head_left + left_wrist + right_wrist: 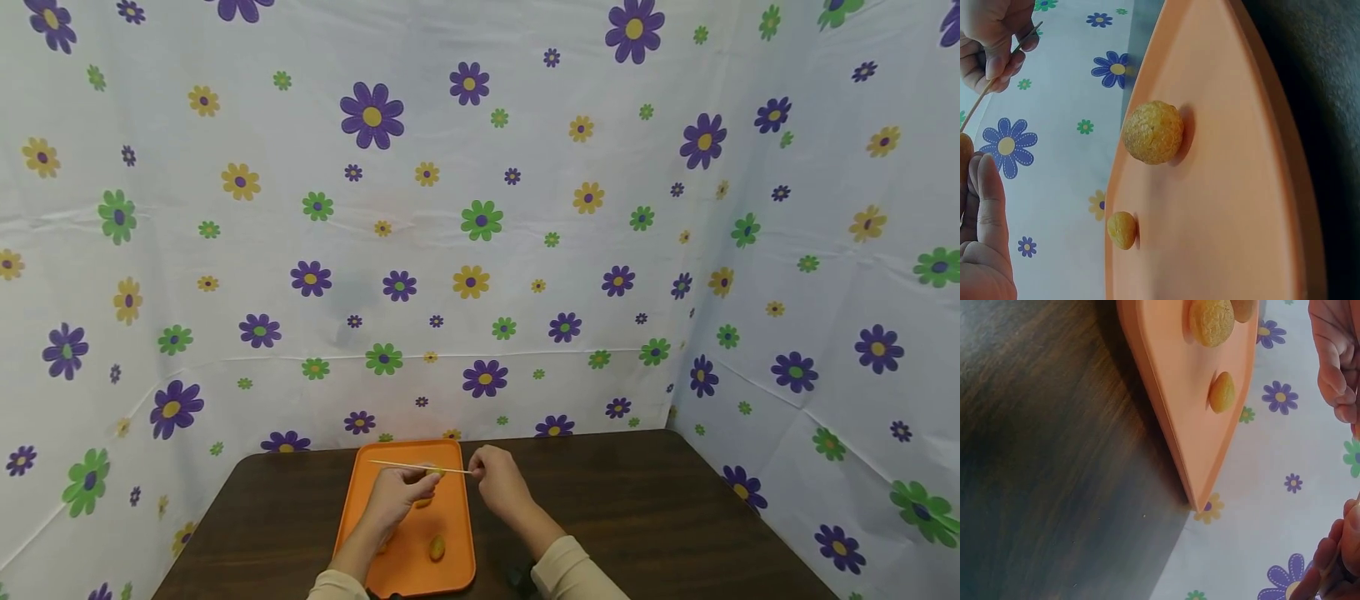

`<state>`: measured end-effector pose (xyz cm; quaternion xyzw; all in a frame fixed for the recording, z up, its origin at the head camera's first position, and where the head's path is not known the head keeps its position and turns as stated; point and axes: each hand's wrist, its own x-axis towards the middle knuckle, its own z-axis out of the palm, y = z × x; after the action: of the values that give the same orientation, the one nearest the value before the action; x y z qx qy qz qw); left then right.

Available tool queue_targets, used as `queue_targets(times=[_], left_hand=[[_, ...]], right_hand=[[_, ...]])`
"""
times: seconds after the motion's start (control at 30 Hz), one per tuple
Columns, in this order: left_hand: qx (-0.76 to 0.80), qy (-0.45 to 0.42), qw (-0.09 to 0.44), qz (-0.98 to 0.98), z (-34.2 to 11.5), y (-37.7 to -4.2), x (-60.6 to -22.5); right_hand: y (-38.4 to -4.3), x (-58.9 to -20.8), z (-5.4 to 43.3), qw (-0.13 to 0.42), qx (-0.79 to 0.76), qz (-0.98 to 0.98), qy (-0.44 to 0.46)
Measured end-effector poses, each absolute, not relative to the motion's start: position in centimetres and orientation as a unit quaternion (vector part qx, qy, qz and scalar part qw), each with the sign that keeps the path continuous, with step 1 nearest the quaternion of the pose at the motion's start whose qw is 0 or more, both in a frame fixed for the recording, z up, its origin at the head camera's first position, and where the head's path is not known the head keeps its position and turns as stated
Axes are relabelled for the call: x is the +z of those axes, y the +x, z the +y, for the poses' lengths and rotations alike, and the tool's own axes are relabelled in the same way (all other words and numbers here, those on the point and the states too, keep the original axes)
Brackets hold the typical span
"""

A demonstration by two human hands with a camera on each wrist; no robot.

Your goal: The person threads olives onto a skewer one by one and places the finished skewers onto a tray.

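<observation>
A thin wooden skewer [397,463] lies nearly level above the tray, spanning both hands. My right hand [501,485] pinches its right end between thumb and fingers. In my left hand [396,497] is a small yellow-brown rounded piece [435,472], held between thumb and fingers. The left wrist view shows the skewer [984,95] meeting this piece [965,155] at the frame's edge; how deep it goes in is hidden. Beneath the hands, wrinkled golden rounded pieces [1154,132] lie apart on the orange tray [412,575]; one such piece [437,547] is near its front.
The tray rests on a dark wood-grain table [615,508]. Flower-printed white cloth [420,250] hangs behind and at the sides. A dark object [519,577], too dim to identify, sits by the right sleeve [567,571].
</observation>
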<state>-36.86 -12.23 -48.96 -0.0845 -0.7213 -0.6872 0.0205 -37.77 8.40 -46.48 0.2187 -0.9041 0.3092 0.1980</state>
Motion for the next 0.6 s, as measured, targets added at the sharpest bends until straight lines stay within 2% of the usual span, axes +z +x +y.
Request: queue_targets(times=[0.4,0.6], left_hand=[[-0.707,-0.050,0.032,-0.705,-12.2,-36.8,-48.8],[-0.723,-0.045,0.030,-0.689,-12.2,-37.0,-49.0]], right_hand=[[-38.0,-46.0,9.4,0.191,0.295,-0.905,0.241],[-38.2,-46.3,10.2,0.226,0.285,-0.898,0.248]])
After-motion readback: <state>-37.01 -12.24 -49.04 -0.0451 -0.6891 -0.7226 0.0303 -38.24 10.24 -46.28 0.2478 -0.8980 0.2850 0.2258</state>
